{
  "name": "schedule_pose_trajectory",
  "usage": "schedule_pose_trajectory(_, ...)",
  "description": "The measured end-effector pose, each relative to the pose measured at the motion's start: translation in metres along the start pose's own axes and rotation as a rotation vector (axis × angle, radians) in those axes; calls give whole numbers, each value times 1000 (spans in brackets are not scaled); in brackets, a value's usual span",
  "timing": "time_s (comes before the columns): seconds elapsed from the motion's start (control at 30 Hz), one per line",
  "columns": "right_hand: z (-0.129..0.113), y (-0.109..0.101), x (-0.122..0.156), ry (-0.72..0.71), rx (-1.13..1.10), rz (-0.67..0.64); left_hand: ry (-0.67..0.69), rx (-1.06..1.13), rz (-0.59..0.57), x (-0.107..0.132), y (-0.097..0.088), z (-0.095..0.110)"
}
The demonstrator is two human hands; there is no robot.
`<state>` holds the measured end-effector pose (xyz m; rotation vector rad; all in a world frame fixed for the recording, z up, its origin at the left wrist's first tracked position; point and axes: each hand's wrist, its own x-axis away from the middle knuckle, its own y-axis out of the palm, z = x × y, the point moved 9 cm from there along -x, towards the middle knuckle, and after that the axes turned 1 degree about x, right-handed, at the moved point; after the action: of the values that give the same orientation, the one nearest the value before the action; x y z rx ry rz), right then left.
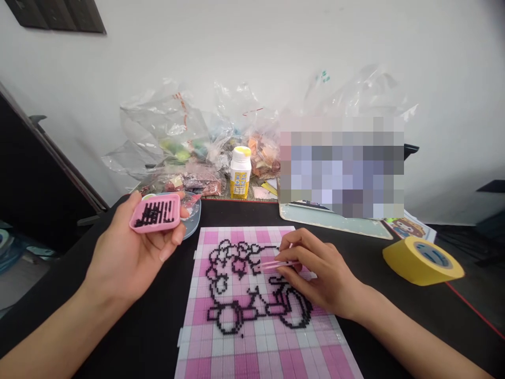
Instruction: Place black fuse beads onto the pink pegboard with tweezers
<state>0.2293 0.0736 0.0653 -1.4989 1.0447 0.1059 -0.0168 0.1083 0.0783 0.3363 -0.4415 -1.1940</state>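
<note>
My left hand (126, 252) is closed around a small pink tray (155, 228), raised above the table to the left. Rows of tiny black beads (157, 211) lie in the tray. Pinched in my right hand (315, 263) are pink tweezers (272, 264), their tips pointing left over the pegboard. That pegboard (221, 363) has pink and white checks and lies flat on the black mat. Black beads on it form an outline drawing (229, 332) with wheel-like rings and rounded shapes. Whether the tweezer tips hold a bead is too small to tell.
Behind the board stands a white and yellow bottle (240, 173), with clear plastic bags (165, 126) of coloured beads around it. A blue dish (194, 223) sits behind my left hand. To the right lie a yellow tape roll (402, 260) and a light tablet-like panel (335, 223); blurring covers the area above it.
</note>
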Motion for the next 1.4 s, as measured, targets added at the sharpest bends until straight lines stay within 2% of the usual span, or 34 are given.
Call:
schedule_pose_trajectory(0.13, -7, 0, -4, 5, 15, -35, 54, 12, -10, 1, -8, 14)
schedule_pose_trajectory(0.27, -25, 5, -10, 11, 10, -129, 73, 14, 46, 8, -24, 25)
schedule_pose_trajectory(0.43, -48, 12, -13, -20, -7, -181, 138, -5, 183, 25, -55, 49)
schedule_pose_trajectory(0.63, -69, 25, -18, -44, -21, -213, 215, -41, 262, 39, -96, 78)
schedule_pose_trajectory(0.73, -99, 49, -36, -82, 21, -312, 228, -43, 277, 47, -108, 83)
schedule_pose_trajectory(0.87, -161, 109, -73, -167, -12, -576, 190, -60, 271, 59, -114, 86)
schedule_pose_trajectory(0.93, -189, 136, -92, -225, -57, -624, 205, -61, 289, 63, -120, 93)
schedule_pose_trajectory(1.0, -204, 160, -106, -228, -84, -655, 234, -61, 314, 66, -129, 102)
schedule_pose_trajectory(1.07, -205, 180, -113, -173, -89, -703, 257, -63, 332, 67, -139, 111)
schedule_pose_trajectory(1.13, -202, 190, -116, -156, -90, -725, 265, -67, 343, 67, -147, 115)
schedule_pose_trajectory(1.23, -202, 192, -118, -169, -107, -734, 252, -71, 341, 67, -153, 115)
schedule_pose_trajectory(1.4, -220, 197, -119, -237, -143, -770, 243, -65, 313, 64, -154, 112)
